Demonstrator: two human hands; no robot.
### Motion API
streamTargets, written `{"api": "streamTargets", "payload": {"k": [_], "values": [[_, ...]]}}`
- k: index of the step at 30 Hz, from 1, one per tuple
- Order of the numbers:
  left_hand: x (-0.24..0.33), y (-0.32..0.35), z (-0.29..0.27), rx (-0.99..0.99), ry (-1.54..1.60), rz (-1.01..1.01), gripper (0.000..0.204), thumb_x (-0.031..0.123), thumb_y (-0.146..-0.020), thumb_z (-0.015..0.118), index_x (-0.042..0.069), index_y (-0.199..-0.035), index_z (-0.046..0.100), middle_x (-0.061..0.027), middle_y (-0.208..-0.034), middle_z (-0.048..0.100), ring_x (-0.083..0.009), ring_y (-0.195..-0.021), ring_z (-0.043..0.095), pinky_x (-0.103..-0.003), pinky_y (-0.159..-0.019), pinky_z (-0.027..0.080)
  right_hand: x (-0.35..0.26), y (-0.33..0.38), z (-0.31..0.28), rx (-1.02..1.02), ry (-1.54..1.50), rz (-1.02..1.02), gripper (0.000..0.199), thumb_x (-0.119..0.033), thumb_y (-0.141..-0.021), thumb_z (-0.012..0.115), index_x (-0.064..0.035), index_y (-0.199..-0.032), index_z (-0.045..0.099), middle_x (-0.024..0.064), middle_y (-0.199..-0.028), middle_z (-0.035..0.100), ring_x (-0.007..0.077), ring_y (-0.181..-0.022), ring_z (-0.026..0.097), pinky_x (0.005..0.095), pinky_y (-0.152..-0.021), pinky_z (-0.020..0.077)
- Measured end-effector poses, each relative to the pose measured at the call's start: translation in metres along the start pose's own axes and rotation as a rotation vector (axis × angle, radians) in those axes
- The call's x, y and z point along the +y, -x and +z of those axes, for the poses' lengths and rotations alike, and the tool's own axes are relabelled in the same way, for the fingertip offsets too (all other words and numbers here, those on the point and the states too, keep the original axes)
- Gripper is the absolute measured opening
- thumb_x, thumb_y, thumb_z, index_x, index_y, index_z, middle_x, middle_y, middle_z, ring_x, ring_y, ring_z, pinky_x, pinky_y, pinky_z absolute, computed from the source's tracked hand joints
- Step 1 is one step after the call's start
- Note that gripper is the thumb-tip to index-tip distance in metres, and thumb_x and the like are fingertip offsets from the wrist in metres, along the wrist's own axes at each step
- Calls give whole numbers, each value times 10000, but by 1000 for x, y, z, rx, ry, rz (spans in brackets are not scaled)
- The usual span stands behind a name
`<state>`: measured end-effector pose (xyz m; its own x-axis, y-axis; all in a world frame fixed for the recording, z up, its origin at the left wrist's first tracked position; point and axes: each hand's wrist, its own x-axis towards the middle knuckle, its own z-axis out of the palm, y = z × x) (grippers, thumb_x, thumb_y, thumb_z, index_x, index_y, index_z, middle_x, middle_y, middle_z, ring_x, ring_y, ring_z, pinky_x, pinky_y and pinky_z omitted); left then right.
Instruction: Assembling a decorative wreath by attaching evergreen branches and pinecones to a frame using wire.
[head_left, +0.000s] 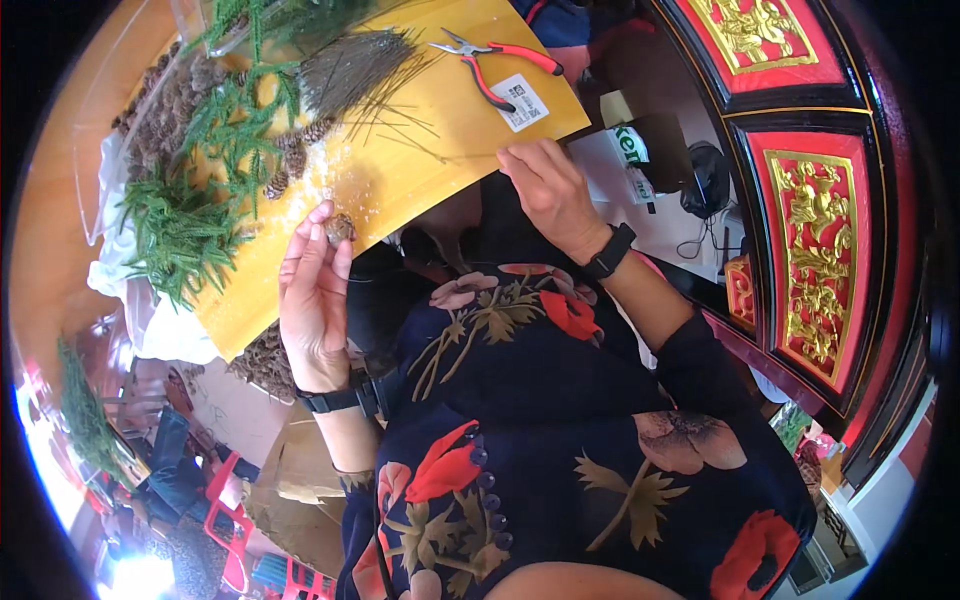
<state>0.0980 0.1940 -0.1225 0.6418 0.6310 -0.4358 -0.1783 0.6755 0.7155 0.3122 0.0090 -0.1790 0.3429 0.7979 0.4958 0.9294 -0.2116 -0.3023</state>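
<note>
My left hand [315,285] is closed, with a small brown pine cone [341,229] pinched between thumb and fingertips over the table's near edge. My right hand [550,195] is closed too, its fingertips pinching the end of a thin dark wire [465,158] that reaches left toward the wire bundle. That bundle of thin dark wires [365,75] lies on the yellow tabletop [440,115], some strands fanned out toward me. Red-handled pliers [490,52] rest beyond my right hand with their jaws apart. A few pine cones [290,158] lie beyond my left hand.
Green artificial pine sprigs [185,235] and a heap of pine cones [175,105] cover the table's left side. White flakes [325,185] are scattered nearby. A white printed label [523,103] is by the pliers. Red, black and gold carved panels [815,250] stand at the right.
</note>
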Motion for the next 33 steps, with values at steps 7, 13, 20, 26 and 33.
{"api": "streamTargets", "payload": {"k": [7,13,20,26,33], "values": [[-7,-2,-7,9,-15,-18,345,108,-953,511,-25,-1271,488,-80,-1222,572,-174,-997,602,-246,-870,516,14,-1,-4,2,-108,-71,164,40,-708,647,13,-869,641,88,-879,616,253,-773,606,330,-657,509],[-17,-5,11,1,-108,-76,338,115,-950,519,-32,-1255,508,-96,-1195,586,-154,-983,615,-240,-862,524,9,-11,-12,-50,-170,-13,92,33,-716,635,3,-801,615,91,-804,587,267,-768,602,339,-652,504],[-42,-41,44,-217,-241,-336,332,79,-929,549,-24,-1244,519,-89,-1079,623,-127,-924,630,-220,-801,544,7,-22,-14,-186,-146,89,72,15,-734,635,-6,-790,596,113,-787,589,298,-778,605,374,-636,492],[-31,-72,36,-193,-130,-277,334,85,-931,549,-28,-1243,515,-90,-1003,637,-134,-892,635,-216,-794,546,7,-33,-30,-177,-135,231,69,-9,-776,641,0,-831,599,122,-786,616,315,-735,615,349,-618,490],[-19,-38,27,-234,132,-150,312,92,-936,544,-22,-1226,527,-91,-1014,633,-167,-916,636,-238,-835,543,-24,-44,-46,-104,-631,396,51,-21,-841,612,1,-886,603,132,-796,628,288,-684,629,290,-581,474]]}}
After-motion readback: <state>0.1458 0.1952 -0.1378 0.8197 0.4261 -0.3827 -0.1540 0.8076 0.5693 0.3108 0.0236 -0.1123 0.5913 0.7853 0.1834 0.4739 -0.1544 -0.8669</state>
